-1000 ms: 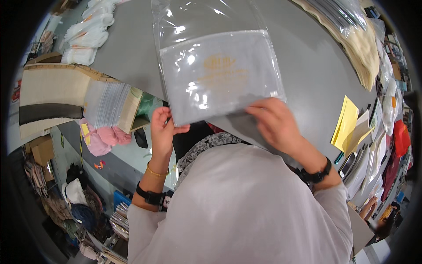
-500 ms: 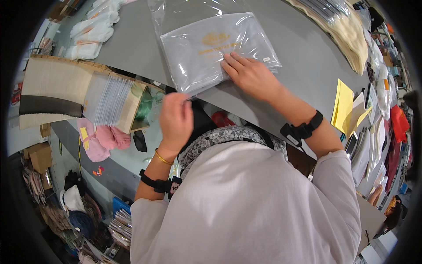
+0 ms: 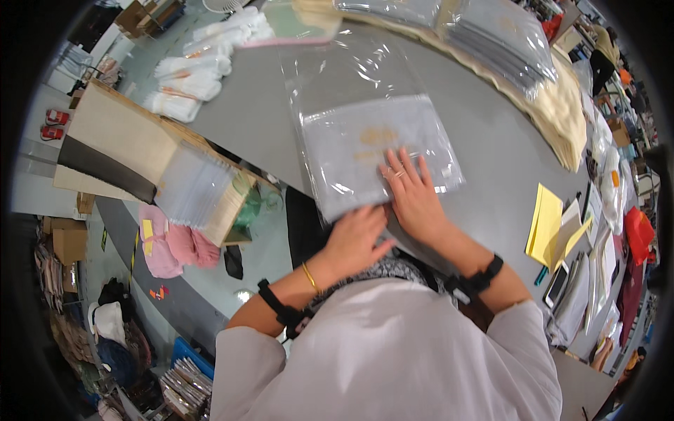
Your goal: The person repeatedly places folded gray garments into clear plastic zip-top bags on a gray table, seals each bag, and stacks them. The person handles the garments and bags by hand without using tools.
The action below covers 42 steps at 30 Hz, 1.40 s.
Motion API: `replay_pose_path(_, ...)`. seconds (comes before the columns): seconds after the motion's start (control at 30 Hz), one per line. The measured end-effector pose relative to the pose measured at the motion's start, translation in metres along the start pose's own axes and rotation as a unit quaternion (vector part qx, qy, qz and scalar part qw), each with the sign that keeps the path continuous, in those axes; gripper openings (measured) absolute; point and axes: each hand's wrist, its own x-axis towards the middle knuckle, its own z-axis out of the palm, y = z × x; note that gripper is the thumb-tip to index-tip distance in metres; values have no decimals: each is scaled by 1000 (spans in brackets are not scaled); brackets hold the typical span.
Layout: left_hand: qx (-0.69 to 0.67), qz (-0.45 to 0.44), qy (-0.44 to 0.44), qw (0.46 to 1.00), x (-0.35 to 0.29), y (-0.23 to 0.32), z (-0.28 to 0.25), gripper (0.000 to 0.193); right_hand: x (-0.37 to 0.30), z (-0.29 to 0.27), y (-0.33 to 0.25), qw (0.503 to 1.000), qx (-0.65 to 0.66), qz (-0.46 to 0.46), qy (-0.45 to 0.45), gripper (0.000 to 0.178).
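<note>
A clear plastic bag (image 3: 365, 133) holding a folded grey cloth with a gold mark lies flat on the grey table (image 3: 484, 175). My right hand (image 3: 414, 193) rests palm down on the bag's near right part, fingers spread. My left hand (image 3: 354, 238) presses on the bag's near edge at the table's rim, fingers together. Both wrists wear black bands, and the left also has a thin gold bracelet.
A cardboard box (image 3: 151, 161) with a stack of clear bags (image 3: 193, 189) stands to the left. White rolled items (image 3: 186, 77) lie at the far left. Piles of bagged cloth (image 3: 505, 42) and cream fabric (image 3: 562, 112) line the far right. Yellow paper (image 3: 547, 224) lies to the right.
The bag was held up before my face, then laid down on the table. Both hands now press flat on its near part.
</note>
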Motion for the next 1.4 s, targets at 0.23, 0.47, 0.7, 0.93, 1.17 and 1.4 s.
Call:
replay_pose_path(0.23,4,111,-43,993,3,-4,-6,59,49,25,20,998,-50,2,32,82)
replay_pose_path(0.47,-22,180,-191,965,34,-22,-19,55,213,65,64,995,-87,12,48,83)
replay_pose_path(0.7,28,317,-154,935,56,-40,-41,41,291,65,79,992,-128,5,-2,85)
replay_pose_path(0.93,-23,-97,319,942,-87,-205,-100,16,149,29,60,998,4,-48,-36,72)
replay_pose_path(1.17,417,-278,234,833,-252,-454,-163,54,31,-3,57,983,-124,22,-137,60)
replay_pose_path(1.4,252,-458,117,844,-287,-510,-180,49,0,22,64,994,-43,74,-74,60)
